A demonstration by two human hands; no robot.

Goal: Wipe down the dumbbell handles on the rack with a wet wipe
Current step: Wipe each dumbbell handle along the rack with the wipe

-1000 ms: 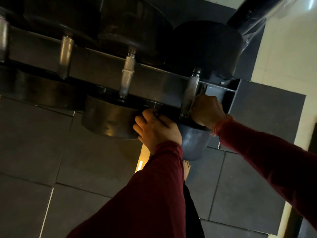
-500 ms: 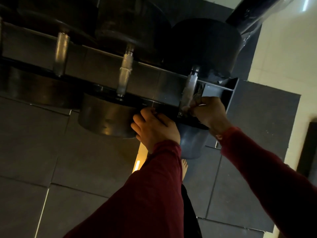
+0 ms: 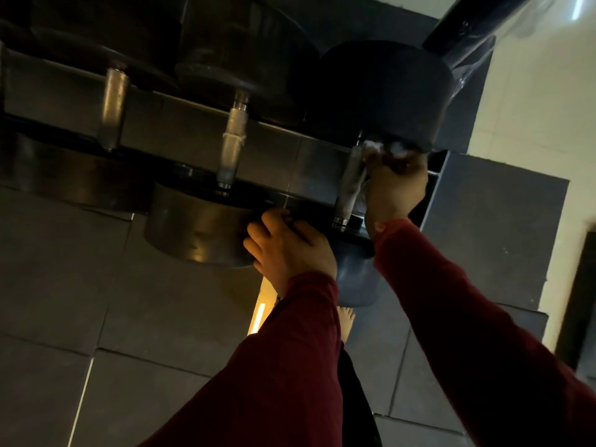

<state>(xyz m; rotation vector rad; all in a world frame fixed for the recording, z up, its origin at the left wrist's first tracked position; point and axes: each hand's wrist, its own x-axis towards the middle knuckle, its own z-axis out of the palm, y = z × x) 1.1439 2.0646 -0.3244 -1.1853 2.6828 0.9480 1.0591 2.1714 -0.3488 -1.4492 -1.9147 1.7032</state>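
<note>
At the right end of the rack, the right hand (image 3: 395, 188) is curled around the far part of the rightmost dumbbell handle (image 3: 351, 185), with a crumpled white wet wipe (image 3: 379, 148) bunched between its fingers and the metal. The wipe shows at the top of the fist, just under the far black weight head (image 3: 380, 91) of that dumbbell, and a pale strip of it seems to trail down along the handle beside the palm. The near stretch of the handle, down to its collar, is bare.

Nearer and to the left, the left hand (image 3: 287, 250) rests on the near edge of the rack (image 3: 274, 146), between the near head of the middle dumbbell and the near head of the rightmost one. Its fingers bend over the edge; whether they clasp the rail or only lean on it I cannot tell, as the light is dim. Both arms wear dark red sleeves (image 3: 283, 366).

Left of the wiped handle, the middle dumbbell's knurled handle (image 3: 233, 140) crosses the rack, with its round near head (image 3: 196, 230) hanging over the floor. Further left a third knurled handle (image 3: 111, 108) lies across the rack as well.

Below, dark floor tiles (image 3: 64, 301) spread out, and a bare foot (image 3: 345, 321) shows between the two arms. On the right stands a cream wall (image 3: 532, 108).
</note>
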